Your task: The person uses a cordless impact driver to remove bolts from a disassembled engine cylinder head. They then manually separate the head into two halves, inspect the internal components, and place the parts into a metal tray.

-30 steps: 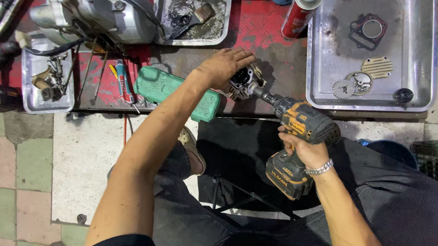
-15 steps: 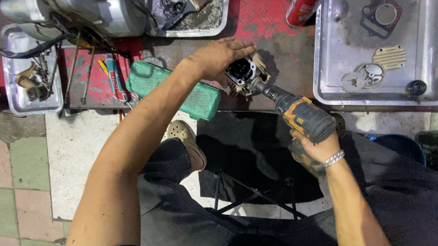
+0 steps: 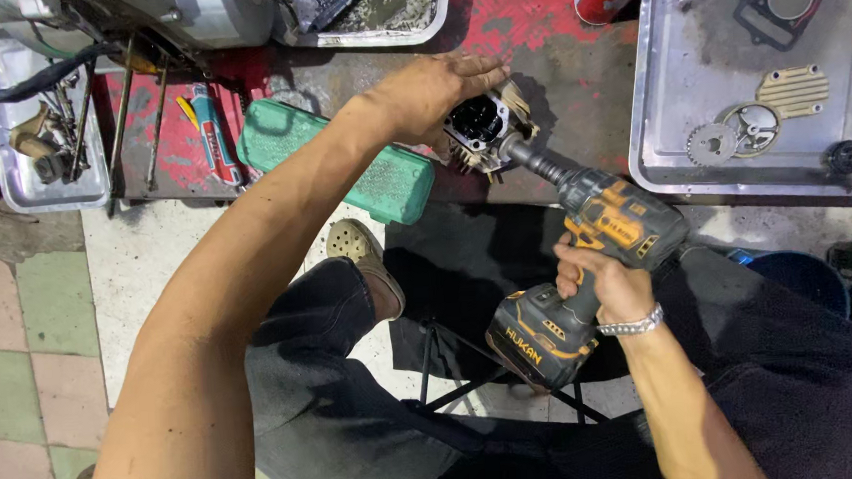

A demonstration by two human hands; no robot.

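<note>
While the left hand (image 3: 433, 93) covers it, the engine part (image 3: 483, 130) is half hidden.

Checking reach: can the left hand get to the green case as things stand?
Probably yes. The left hand rests on the engine part, and the green case lies just beside its forearm with nothing on top. It would have to let go first.

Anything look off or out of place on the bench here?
Nothing looks broken or spilled. The green case hangs partly over the bench edge. The bench is grimy, its red paint worn. The left hand steadies the engine part while the right hand holds the drill against it.
</note>
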